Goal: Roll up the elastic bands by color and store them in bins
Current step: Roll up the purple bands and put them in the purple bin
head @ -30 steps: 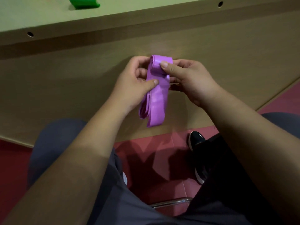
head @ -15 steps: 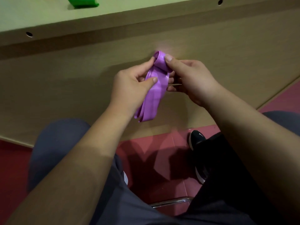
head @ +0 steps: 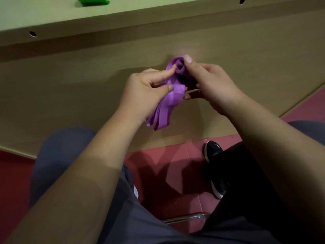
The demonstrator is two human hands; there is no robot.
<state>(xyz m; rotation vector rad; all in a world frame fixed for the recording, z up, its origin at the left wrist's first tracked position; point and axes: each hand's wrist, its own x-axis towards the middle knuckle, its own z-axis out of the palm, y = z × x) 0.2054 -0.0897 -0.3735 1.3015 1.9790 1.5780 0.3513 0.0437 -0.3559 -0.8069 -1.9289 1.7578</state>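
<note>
Left hand [head: 140,92], just above the middle of the frame, pinches the purple band [head: 168,103]: its thumb presses on the flat layers and its forefinger reaches up to the rolled end. Right hand [head: 214,85], just beside it on the right, grips that rolled end, with the thumb on top of the coil and the fingers curled beneath. Most of those fingers are hidden behind the band, as are the left hand's remaining fingers.

The band is held in the air in front of a tan front panel [head: 70,85], above the person's lap. Its upper end is wound into a small, tight coil with a dark centre; several folded purple layers hang loose toward the lower left.

At the upper left, a green band [head: 93,0] lies on the pale surface [head: 44,13], cut off by the top edge, so its shape is hard to make out. Lower right, a black shoe [head: 213,150] rests on the red floor [head: 158,173], and a metal chair bar [head: 186,218] shows between the legs.
</note>
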